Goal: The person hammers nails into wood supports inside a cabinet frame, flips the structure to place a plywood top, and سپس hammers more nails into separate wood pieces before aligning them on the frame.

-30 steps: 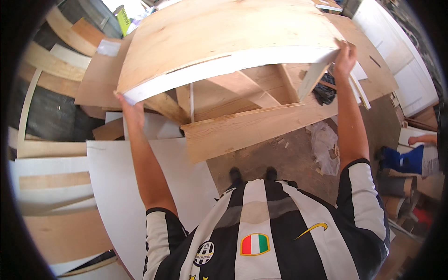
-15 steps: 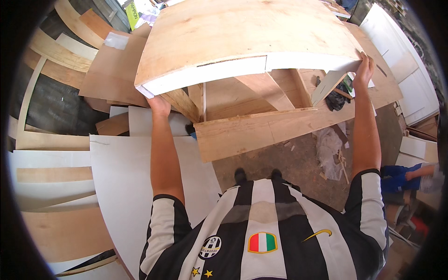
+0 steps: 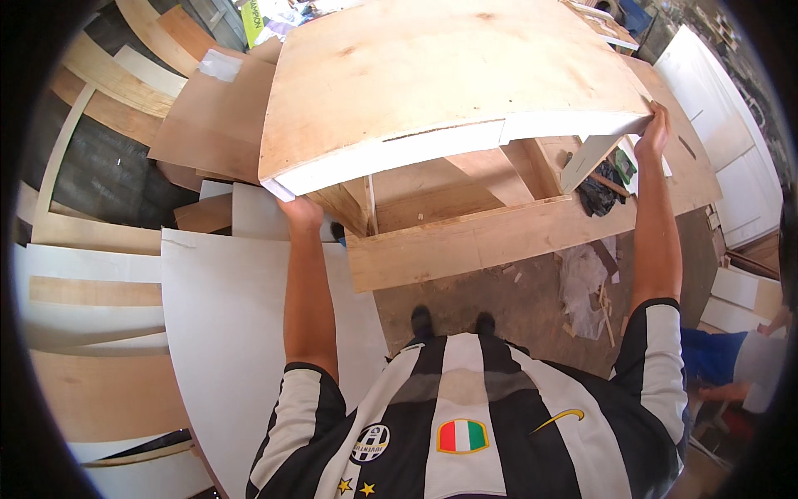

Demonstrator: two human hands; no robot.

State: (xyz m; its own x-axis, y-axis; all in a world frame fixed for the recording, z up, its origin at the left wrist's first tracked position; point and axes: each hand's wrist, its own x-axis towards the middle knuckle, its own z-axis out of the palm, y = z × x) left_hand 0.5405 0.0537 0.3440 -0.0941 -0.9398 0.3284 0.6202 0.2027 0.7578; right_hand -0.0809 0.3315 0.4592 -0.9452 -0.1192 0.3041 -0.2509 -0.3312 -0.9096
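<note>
Above a wooden frame I hold a large plywood panel [image 3: 449, 71] with a white front edge. My left hand [image 3: 301, 214] is closed under the panel's near left corner, its fingers mostly hidden beneath. At the near right corner, my right hand [image 3: 656, 131] grips the edge, fingers wrapped round it. Below the panel, the open wooden frame [image 3: 457, 254] shows a long front board and several inner pieces. A slanted plywood strip [image 3: 486, 170] crosses its inside. A small upright board [image 3: 588, 162] stands under the panel near my right hand.
White and plywood boards [image 3: 100, 312] lie stacked at the left, by a large white sheet [image 3: 249, 316]. A black plastic bag [image 3: 600, 195] rests near the frame's right end. Clear plastic [image 3: 582, 287] and scraps litter the floor. Another person [image 3: 752, 366] is at the right edge.
The panel and both my hands have shifted slightly right and down in view, the left side dropping more. The person at the right has changed posture.
</note>
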